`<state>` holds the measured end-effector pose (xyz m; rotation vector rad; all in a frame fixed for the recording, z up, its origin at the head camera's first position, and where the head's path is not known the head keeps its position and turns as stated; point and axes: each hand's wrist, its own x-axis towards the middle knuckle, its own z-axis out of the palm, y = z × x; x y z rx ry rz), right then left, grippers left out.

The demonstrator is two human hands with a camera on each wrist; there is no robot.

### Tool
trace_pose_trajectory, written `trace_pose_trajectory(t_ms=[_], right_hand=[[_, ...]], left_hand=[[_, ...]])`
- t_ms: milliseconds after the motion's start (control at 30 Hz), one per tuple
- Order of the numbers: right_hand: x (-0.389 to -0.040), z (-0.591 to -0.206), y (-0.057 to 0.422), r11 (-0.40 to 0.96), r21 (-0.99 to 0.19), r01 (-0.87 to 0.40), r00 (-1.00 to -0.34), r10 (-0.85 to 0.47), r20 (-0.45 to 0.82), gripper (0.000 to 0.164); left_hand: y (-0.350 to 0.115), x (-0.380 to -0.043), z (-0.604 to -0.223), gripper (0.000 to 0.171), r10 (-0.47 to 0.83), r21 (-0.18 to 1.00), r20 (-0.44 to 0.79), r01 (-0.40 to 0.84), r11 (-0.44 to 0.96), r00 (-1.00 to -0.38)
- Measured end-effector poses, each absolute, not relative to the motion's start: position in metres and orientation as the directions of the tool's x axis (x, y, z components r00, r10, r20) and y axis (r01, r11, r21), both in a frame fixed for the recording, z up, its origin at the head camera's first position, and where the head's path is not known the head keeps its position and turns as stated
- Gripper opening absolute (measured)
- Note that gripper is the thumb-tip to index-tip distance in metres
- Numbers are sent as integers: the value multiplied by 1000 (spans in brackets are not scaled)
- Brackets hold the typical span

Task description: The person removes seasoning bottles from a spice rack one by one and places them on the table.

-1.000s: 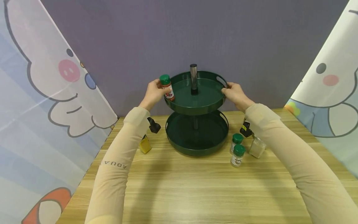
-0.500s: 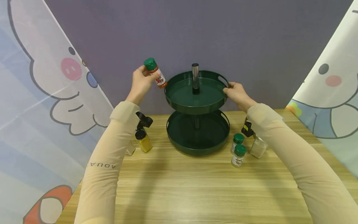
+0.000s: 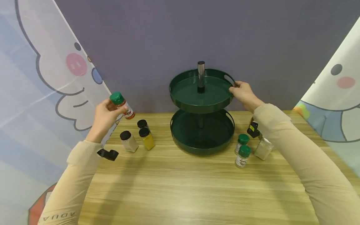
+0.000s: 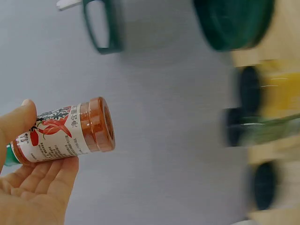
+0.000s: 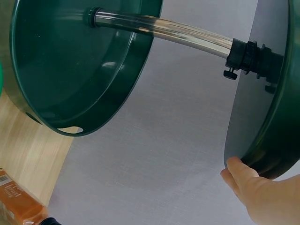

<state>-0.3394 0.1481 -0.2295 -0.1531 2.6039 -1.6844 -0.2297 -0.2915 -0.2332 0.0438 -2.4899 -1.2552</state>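
Observation:
My left hand (image 3: 102,120) holds a chili powder jar (image 4: 61,133) with red contents and a green cap, tilted in the air at the left, above several spice jars. The jar lies between thumb and fingers, its base turned away from the palm. On the other side, my right hand (image 3: 245,95) grips the right handle edge of the upper tray (image 3: 194,108) of a dark green two-tier round stand. In the right wrist view, the thumb is on that tray's rim; the other fingers are partly hidden. The lower tray (image 3: 197,150) stands on the wooden table.
Left of the stand are a white powder jar (image 3: 130,143), a yellow jar (image 3: 148,140) and another black-lidded jar (image 3: 142,123). To the right stand two green-capped jars (image 3: 242,160) and a pale jar (image 3: 263,149). An orange jar (image 5: 21,201) lies near the right wrist.
My left hand has lifted the chili powder jar off the upper tray's left edge and carried it left and down. My right hand has stayed on the tray. The view has shifted slightly.

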Motion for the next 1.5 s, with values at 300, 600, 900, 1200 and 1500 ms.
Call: trace_pose_trajectory(t_ms=[300, 600, 900, 1200, 1500], right_hand=[[-332, -228, 166, 443, -896, -39, -995, -101, -7, 63], [-330, -224, 174, 449, -893, -32, -997, -78, -4, 64], [-326, -226, 171, 449, -893, -32, -997, -77, -3, 63], [-324, -228, 167, 442, -897, -24, -998, -64, -5, 62], [-323, -234, 165, 446, -894, -34, -995, -103, -14, 74]], left_hand=[[-298, -209, -333, 56, -93, 735, 129, 32, 677, -987], [-296, -224, -379, 62, -85, 744, -1, -57, 666, -996], [-285, -234, -401, 57, -37, 757, 13, -14, 654, -999], [-282, -233, -402, 64, -41, 772, 2, -25, 635, -999], [-304, -218, -391, 64, 60, 707, -99, -28, 707, -993]])
